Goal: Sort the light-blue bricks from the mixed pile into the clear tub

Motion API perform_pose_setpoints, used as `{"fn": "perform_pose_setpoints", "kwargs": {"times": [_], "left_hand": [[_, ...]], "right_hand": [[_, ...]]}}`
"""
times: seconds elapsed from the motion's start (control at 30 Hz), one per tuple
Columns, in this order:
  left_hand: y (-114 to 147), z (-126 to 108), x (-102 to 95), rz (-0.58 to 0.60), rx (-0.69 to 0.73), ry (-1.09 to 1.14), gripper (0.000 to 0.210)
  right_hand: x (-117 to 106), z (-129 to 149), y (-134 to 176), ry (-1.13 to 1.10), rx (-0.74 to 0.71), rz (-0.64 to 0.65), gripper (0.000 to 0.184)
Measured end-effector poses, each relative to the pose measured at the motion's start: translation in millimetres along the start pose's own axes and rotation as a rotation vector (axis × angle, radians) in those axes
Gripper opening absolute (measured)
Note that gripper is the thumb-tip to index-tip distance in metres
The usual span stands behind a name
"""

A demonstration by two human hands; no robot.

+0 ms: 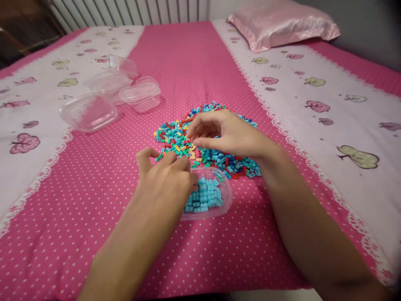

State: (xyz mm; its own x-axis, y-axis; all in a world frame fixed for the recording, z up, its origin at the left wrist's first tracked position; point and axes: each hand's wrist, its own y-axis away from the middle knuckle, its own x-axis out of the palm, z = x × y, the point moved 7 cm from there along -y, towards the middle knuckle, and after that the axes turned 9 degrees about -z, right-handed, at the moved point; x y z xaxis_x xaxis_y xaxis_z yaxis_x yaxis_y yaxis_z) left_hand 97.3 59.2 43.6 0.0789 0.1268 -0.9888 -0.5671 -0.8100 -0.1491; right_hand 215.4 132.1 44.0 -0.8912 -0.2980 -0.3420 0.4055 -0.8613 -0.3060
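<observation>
A clear plastic container point(228, 198) holds light-blue toy building bricks point(205, 194), many of them joined in ridged stacks. My left hand point(166, 179) is at its left rim, back upward and fingers curled; thumb and index come together, with their tips hidden. Beyond the container spreads a loose heap of small bricks point(216, 159) in blue, teal, red, green and yellow. Over the heap's near left part, my right hand point(228, 131) bends its fingers toward the thumb in a pinch. Anything between those fingertips is too small to make out.
Several clear plastic containers, including a near one point(89, 113) and a smaller one point(140, 94), sit at the left. A pink pillow point(282, 25) lies at the far right. Everything rests on a pink dotted bedsheet point(103, 175), before a slatted headboard point(131, 12).
</observation>
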Motion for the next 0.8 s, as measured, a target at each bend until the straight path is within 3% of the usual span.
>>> {"fn": "perform_pose_setpoints", "kwargs": {"times": [0.17,0.47,0.8], "left_hand": [[5,-1,-14.3,-0.117,0.062,-0.006,0.019],[4,-11,-1.0,-0.044,0.122,-0.069,0.019],[5,-4,1.8,-0.017,0.058,-0.062,0.016]], "right_hand": [[-3,-2,-1,-0.027,0.017,-0.016,0.013],[-4,-1,0,-0.031,0.023,-0.028,0.015],[-7,5,1,-0.024,0.018,-0.039,0.014]]}}
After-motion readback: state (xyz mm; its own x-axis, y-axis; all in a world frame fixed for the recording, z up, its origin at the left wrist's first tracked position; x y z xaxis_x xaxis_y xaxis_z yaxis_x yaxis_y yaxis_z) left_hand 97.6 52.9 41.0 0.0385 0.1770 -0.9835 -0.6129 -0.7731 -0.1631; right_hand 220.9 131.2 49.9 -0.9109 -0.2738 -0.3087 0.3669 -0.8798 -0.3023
